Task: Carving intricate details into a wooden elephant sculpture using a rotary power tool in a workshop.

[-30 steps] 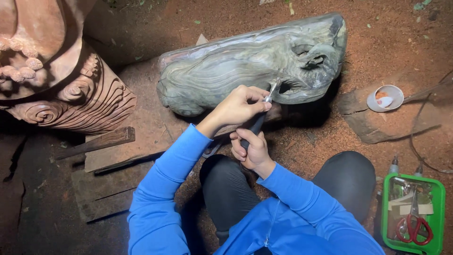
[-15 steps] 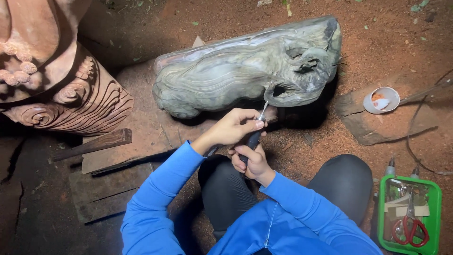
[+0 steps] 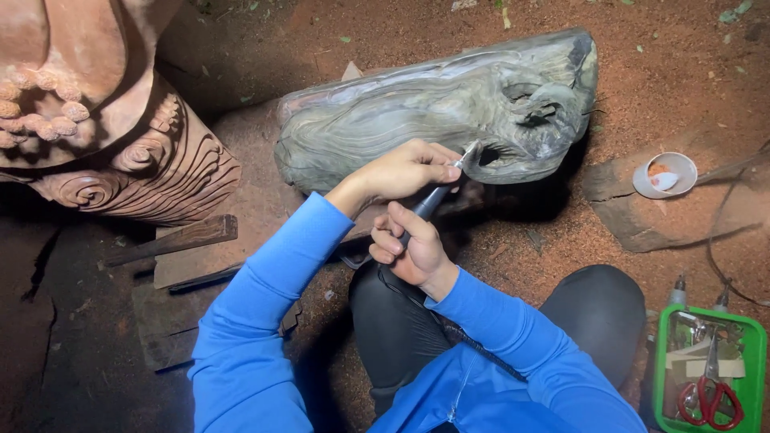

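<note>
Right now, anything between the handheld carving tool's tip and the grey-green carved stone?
Nothing visible. The slim dark carving tool, held by the left hand and right hand, has its tip at the grey-green carved stone, by a hollow; contact cannot be confirmed.

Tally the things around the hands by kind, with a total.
Carved pieces: 2 (grey-green carving, reddish-brown carving)
Handheld carving tool: 1, in left hand and right hand
White cup: 1
Green tray: 1
Red-handled scissors: 1
Wooden stick: 1
Total: 7
</note>
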